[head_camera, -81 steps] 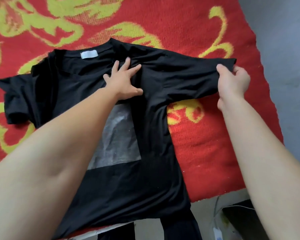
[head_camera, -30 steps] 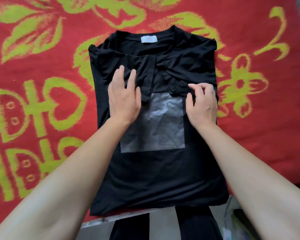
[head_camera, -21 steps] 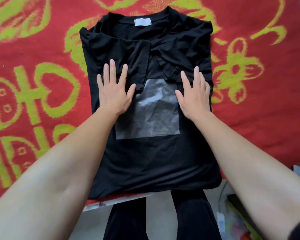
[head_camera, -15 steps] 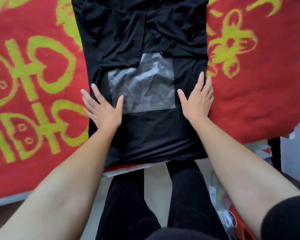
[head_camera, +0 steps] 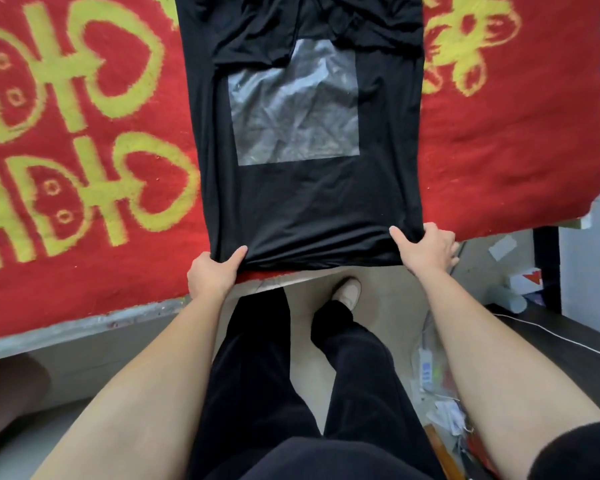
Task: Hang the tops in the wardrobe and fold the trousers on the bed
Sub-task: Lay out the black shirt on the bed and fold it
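Head view: nearest the camera, the person's legs [head_camera: 257, 375] in black stand on a pale floor [head_camera: 312, 393], one light shoe [head_camera: 347, 292] just below the bed edge [head_camera: 84, 327]. To the right, clutter [head_camera: 440, 410] of papers and packets lies on the floor, with a white cable [head_camera: 551, 336] beyond it running toward a black post [head_camera: 546, 271].

At the bed edge both hands grip the near hem of the shirt [head_camera: 309, 209]. The left hand [head_camera: 213, 275] pinches the left hem corner, thumb on top and fingers tucked under the cloth. The right hand [head_camera: 426, 249] holds the right corner the same way, thumb over the hem and fingers curled beneath.

The black shirt lies flat on the red blanket [head_camera: 84, 168] with yellow-green patterns. Its long axis runs straight away from the person, hem near, and the neck end passes out of view at the top. Its sides are folded in, making a narrow rectangle. A creased grey square print [head_camera: 293, 105] faces up in the middle, and folded-in cloth overlaps the print's far left corner. Nothing lies on the shirt.
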Available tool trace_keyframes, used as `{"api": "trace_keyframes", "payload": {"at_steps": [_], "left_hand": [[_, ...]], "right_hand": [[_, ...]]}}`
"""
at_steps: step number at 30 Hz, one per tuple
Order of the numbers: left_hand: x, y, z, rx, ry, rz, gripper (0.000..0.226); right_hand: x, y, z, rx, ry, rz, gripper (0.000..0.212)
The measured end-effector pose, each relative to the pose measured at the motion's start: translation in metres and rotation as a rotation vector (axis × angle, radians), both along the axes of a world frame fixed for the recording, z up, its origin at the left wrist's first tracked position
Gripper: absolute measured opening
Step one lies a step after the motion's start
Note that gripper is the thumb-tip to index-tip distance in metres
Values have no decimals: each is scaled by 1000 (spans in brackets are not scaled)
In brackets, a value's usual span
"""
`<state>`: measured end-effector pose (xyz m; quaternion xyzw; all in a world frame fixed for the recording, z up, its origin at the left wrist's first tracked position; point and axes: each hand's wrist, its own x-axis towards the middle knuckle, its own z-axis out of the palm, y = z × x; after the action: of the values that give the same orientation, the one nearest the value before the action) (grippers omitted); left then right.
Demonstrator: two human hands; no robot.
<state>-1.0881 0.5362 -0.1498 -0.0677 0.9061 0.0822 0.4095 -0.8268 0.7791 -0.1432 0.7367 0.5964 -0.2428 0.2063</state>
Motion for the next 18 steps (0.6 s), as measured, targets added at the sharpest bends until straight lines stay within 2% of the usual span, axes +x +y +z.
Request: {"api": "trace_keyframes", "payload": {"at_steps": [2, 5, 8, 10, 13, 14, 16, 18], "left_hand": [[7, -9, 1, 35, 15, 64, 62], [26, -22, 1, 181, 39, 221, 57], [52, -25, 18, 395, 4, 480, 32], [68, -24, 37, 469, -18, 674, 21], [84, -19, 66, 480, 4, 870, 24], [88, -17, 76, 491, 20, 908, 28], [91, -11, 95, 534, 57, 972, 36], [89, 0, 113, 567, 115, 1029, 45]], "right_hand": [[8, 0, -1, 8, 92, 20, 60], [21, -2, 0, -21, 274, -81, 49], [37, -8, 7, -25, 365, -170, 50], [48, -12, 16, -51, 387, -205, 57], [62, -14, 38, -105, 422, -250, 78], [65, -13, 48, -114, 438, -264, 78], [66, -8, 73, -109, 485, -296, 63], [67, 0, 88, -94, 596, -376, 35]]}}
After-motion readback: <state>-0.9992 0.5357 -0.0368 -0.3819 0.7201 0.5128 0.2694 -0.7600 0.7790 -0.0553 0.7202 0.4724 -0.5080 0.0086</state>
